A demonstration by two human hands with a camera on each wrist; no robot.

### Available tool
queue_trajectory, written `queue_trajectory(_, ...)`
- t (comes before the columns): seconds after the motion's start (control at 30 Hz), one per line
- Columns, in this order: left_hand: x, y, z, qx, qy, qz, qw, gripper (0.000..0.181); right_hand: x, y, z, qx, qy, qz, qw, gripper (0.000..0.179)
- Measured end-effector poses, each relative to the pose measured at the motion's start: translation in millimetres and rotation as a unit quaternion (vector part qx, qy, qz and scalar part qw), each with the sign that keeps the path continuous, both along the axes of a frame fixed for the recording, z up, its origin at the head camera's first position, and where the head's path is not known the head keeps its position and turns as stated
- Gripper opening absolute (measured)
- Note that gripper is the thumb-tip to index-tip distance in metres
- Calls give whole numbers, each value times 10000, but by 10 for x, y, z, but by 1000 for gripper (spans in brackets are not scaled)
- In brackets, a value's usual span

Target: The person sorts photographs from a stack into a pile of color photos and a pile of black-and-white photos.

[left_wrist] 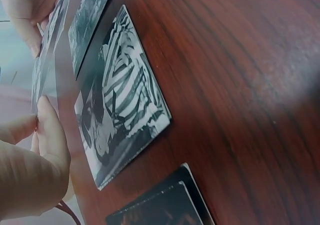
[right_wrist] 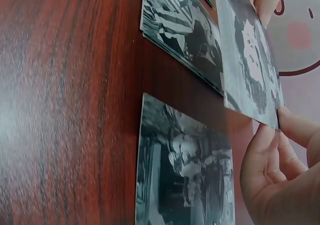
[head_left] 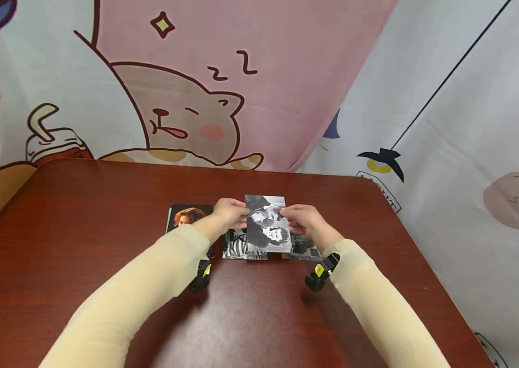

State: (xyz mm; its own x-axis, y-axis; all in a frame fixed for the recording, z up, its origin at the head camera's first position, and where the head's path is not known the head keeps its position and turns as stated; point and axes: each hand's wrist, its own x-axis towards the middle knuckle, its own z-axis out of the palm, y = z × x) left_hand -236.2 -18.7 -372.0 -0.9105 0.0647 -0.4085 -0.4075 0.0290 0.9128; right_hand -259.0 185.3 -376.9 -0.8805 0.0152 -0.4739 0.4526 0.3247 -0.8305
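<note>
- The left hand pinches one edge of a black-and-white photo.
- The right hand pinches the opposite edge.
- The photo is raised above other photos on the table.

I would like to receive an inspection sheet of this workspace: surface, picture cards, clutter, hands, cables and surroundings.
Surface: reddish-brown table, wood-grained, with light reflections.
Job's things: black-and-white card raised above the table; striped-picture pile, colour-picture card and another black-and-white card lying on it.
Clutter: nothing seen.
Hands: left hand and right hand pinch opposite edges of the raised card.
Cables: nothing seen.
Surroundings: cartoon-printed fabric behind and to the right.
</note>
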Motion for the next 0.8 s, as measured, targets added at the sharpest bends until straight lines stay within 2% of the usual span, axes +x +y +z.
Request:
queue_trajectory(0.13,-47,77,-44,-68,60,-34,10000,31,8,66,29,14,41,-22,10000,25)
queue_trajectory(0.2,-98,119,-107,-12,74,-15,10000,29,9,99,45,47,62,-37,10000,25)
queue_trajectory(0.27,-187,154,-235,192,218,-50,9996,25,8,131,60,58,67,-113,9999,24)
queue_trajectory(0.33,-234,194,-289,282,236,-28,9993,25,7,161,71,89,69,-167,9998,24)
queue_trajectory(0.43,-237,261,-267,204,210,53,9996,28,3,209,88,88,50,-233,9997,25)
queue_trajectory(0.47,-207,290,-208,82,96,118,9999,32,2,227,94,99,41,-234,9997,26)
queue_trajectory(0.53,-192,331,-187,91,78,157,9998,35,-1,267,104,96,36,-197,9998,28)
queue_trajectory(0.57,-236,337,-284,255,261,115,9993,34,-2,289,107,94,44,-166,9998,29)
queue_trajectory(0.7,-182,407,-271,364,410,115,9984,36,-8,382,105,133,76,-61,9999,33)
queue_trajectory(0.73,-178,428,-291,411,499,149,9978,36,-8,410,99,150,64,-25,9999,35)
queue_trajectory(0.77,-206,457,-360,480,597,192,9969,35,-6,438,94,191,54,3,9998,37)
queue_trajectory(0.8,-128,495,-235,287,434,279,9983,38,-2,465,91,232,38,19,9997,38)
